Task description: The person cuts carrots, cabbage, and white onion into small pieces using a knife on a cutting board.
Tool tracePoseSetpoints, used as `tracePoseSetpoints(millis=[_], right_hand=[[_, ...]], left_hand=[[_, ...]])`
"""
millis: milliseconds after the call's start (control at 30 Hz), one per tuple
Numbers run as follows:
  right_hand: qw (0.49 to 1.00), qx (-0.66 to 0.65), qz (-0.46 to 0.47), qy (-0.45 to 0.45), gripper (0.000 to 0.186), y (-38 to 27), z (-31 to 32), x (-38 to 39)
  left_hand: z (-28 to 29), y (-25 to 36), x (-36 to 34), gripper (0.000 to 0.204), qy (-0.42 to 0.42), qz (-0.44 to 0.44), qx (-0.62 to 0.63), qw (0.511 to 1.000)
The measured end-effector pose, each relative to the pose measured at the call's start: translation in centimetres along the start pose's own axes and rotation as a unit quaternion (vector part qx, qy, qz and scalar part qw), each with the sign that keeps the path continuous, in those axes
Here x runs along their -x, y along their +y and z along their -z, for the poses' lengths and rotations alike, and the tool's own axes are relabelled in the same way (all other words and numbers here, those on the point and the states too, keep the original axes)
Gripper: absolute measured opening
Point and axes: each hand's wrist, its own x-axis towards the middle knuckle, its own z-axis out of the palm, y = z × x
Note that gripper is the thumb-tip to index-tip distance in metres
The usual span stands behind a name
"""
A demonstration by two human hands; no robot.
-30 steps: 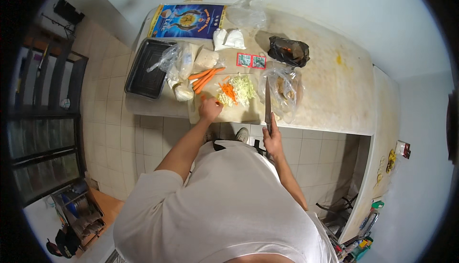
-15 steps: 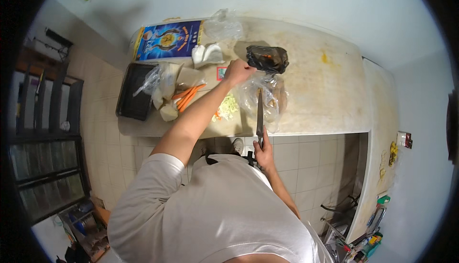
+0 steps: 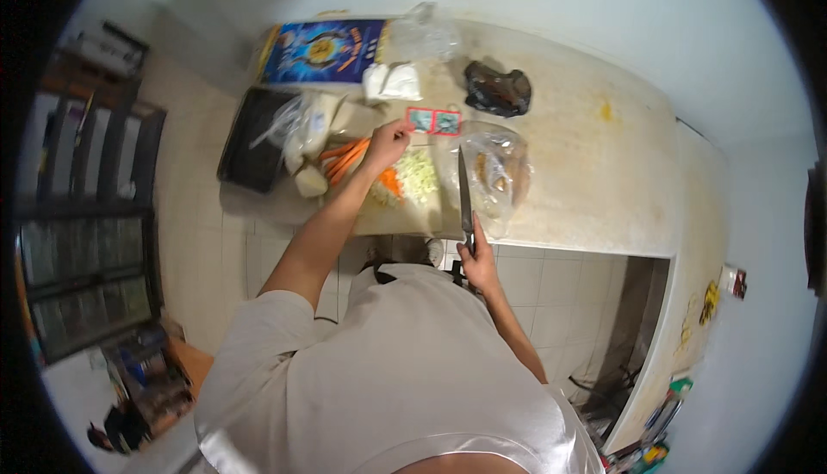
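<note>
My right hand [image 3: 479, 266] grips a knife [image 3: 465, 203] by its dark handle, the blade pointing away from me over the counter's near edge. My left hand [image 3: 388, 145] hovers beside the orange carrots [image 3: 343, 161], its fingertips near a red-edged packet [image 3: 420, 121]; blur hides whether those fingers are apart or closed. Shredded pale green vegetable [image 3: 417, 174] and orange carrot pieces [image 3: 390, 183] lie on a board between my arms. Right of them sits a clear plastic bag [image 3: 495, 173] with brownish contents. Beyond it is a crumpled black plastic bag [image 3: 498, 89].
A black tray [image 3: 250, 142] stands at the left end of the counter [image 3: 594, 190]. Near it are a clear bag of pale food [image 3: 301, 130] and a pale chunk [image 3: 310, 182]. Farther back lie a blue printed sheet [image 3: 323, 50], a white package [image 3: 392, 83] and a clear bag [image 3: 425, 33].
My left hand has moved back from the black bag toward the carrots, uncovering the red-edged packet and carrot pieces. The knife stays in my right hand. The view has shifted slightly.
</note>
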Motion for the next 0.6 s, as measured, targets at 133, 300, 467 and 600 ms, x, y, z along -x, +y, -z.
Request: tracePoseSetpoints(millis=[133, 300, 467, 600], right_hand=[[0.996, 0.038, 0.002, -0.076, 0.071, 0.2, -0.2, -1.9], [0.984, 0.087, 0.052, -0.150, 0.068, -1.5, -1.6, -3.8], [0.968, 0.129, 0.110, -0.185, 0.066, -0.1, -3.3, -5.0], [0.964, 0.121, 0.156, -0.176, 0.066, 1.3, -4.9, -5.3]], left_hand=[[4.7, -4.1, 10.0, 0.024, 0.060, 0.062, -0.143, 0.986], [6.2, -4.2, 17.7, 0.033, 0.005, 0.150, -0.290, 0.945], [4.4, -8.0, 19.4, 0.033, -0.008, 0.179, -0.266, 0.947], [3.9, -9.0, 19.5, 0.027, -0.035, 0.107, -0.279, 0.954]])
